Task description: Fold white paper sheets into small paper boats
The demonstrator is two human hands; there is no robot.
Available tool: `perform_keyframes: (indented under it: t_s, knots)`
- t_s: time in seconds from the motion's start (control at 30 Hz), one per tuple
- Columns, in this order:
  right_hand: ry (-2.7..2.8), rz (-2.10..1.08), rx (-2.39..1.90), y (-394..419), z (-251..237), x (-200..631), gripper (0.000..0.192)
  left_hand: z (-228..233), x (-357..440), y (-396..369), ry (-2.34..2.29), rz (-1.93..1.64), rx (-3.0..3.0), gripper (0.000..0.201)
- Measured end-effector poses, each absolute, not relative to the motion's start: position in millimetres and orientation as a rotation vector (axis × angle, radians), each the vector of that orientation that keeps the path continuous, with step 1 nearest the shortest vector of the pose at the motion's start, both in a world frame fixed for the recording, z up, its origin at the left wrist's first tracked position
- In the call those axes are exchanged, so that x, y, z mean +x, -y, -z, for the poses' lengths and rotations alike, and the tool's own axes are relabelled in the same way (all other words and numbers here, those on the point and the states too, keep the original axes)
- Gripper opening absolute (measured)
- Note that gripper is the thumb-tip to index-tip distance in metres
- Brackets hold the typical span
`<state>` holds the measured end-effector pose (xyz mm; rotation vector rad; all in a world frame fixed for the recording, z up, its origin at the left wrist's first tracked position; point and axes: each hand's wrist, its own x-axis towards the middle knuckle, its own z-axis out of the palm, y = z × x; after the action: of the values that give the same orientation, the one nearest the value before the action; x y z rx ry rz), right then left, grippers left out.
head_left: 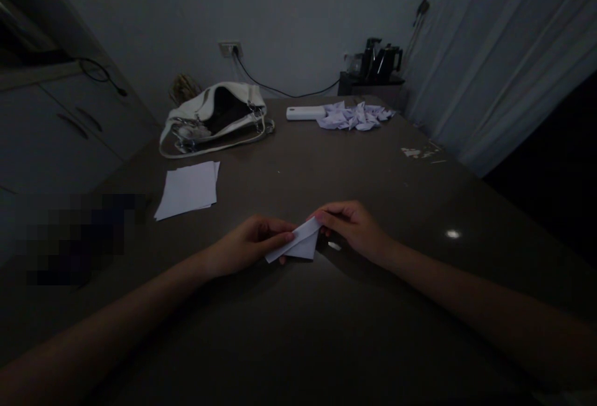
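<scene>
- Two bare hands meet over a small folded piece of white paper (298, 242), near the front middle of the dark table (364, 163).
- The left hand (247, 245) pinches the paper's left part, thumb on top and fingers curled under; its grip is closed on the sheet.
- The right hand (352, 226) nips the upper right corner between thumb and fingertips, likewise closed on the paper.
- The paper is folded into a narrow wedge, one end lifted just off the table; whether the lower edge touches the surface cannot be told in this dim light.
- It is likely very light, thin and limp where single, stiffer along the creases; it should crease or tear easily, so the folded edges and corners seem the best places to hold.
- A tiny white scrap (334, 245) lies just beside the right hand.
- Well apart to the left lies a stack of flat white sheets (189, 188); beyond it a white handbag (214, 117).
- At the far side sits a heap of folded paper pieces (354, 115), touching a white bar-shaped object (304, 112).
</scene>
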<state>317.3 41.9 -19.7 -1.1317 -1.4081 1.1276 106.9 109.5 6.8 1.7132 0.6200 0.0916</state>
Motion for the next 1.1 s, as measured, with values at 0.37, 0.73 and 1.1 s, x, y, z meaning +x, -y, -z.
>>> perform_keyframes:
  t_s: [0.37, 0.73, 1.1]
  knots:
    - [1.543, -1.046, -1.162, -39, 17, 313, 0.023, -5, 106, -106, -0.633, -0.097, 1.749, 0.028]
    - [1.781, -0.847, -1.196, -26, 12, 301, 0.019, 6, 107, -97, -0.562, -0.262, 2.121, 0.040]
    - [1.523, -0.979, -1.207, -35, 14, 306, 0.023, -2, 109, -100, -0.661, -0.168, 1.986, 0.039]
